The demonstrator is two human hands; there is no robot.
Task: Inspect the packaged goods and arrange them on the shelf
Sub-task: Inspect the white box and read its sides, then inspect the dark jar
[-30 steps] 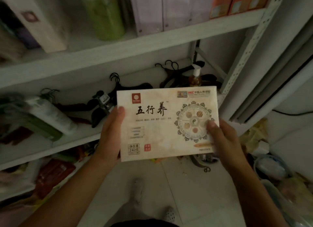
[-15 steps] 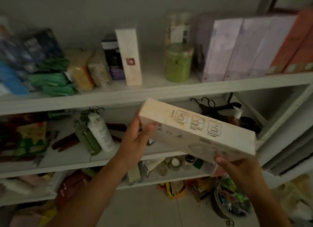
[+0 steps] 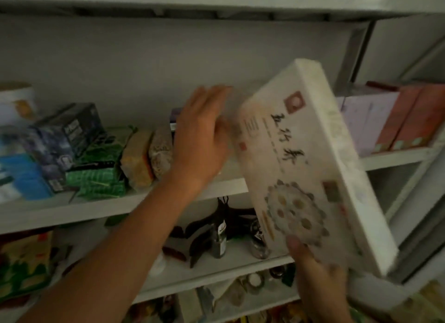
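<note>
A flat cream box (image 3: 303, 168) with black characters and a round emblem is tilted upright in front of the white shelf (image 3: 101, 204). My right hand (image 3: 315, 281) grips its lower end, thumb on the printed face. My left hand (image 3: 202, 137) is off the box, fingers straight, reaching over the shelf board just left of the box's upper part. Whether its fingertips touch anything behind is hidden by blur.
On the same shelf, left of my hand, stand a tan packet (image 3: 160, 154), a yellow packet (image 3: 137, 161), green packs (image 3: 101, 175) and dark boxes (image 3: 69, 135). Lilac boxes (image 3: 366, 125) and orange boxes (image 3: 414, 115) stand at right. Bottles (image 3: 220, 238) sit on the shelf below.
The box has been raised and turned from flat to nearly upright, its printed face toward me. My left hand has let go of it and moved up over the shelf.
</note>
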